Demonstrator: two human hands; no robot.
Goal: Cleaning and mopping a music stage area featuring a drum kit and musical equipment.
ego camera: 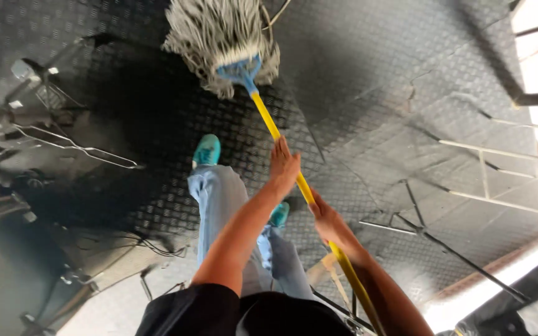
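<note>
mop (222, 37): head flat on the dark tread-plate floor (368, 81), ahead of your feet | yellow handle (281, 146) runs from head back toward your right hip, long axis diagonal | left hand (283, 167): nearer the head, fingers loosely on handle | right hand (326, 224): lower, fingers clenched round handle

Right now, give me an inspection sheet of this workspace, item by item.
Surface: dark checker-plate floor, seams visible.
Job's things: string mop, blue head clamp, yellow handle, strands on the floor.
Clutter: wire rack and metal parts at left.
Grippers: left hand higher on the handle, right hand lower; both grip it.
Cables: thin wires on the floor lower left.
Surroundings: metal railing at right, bright light beyond; person's blue shoes.
</note>
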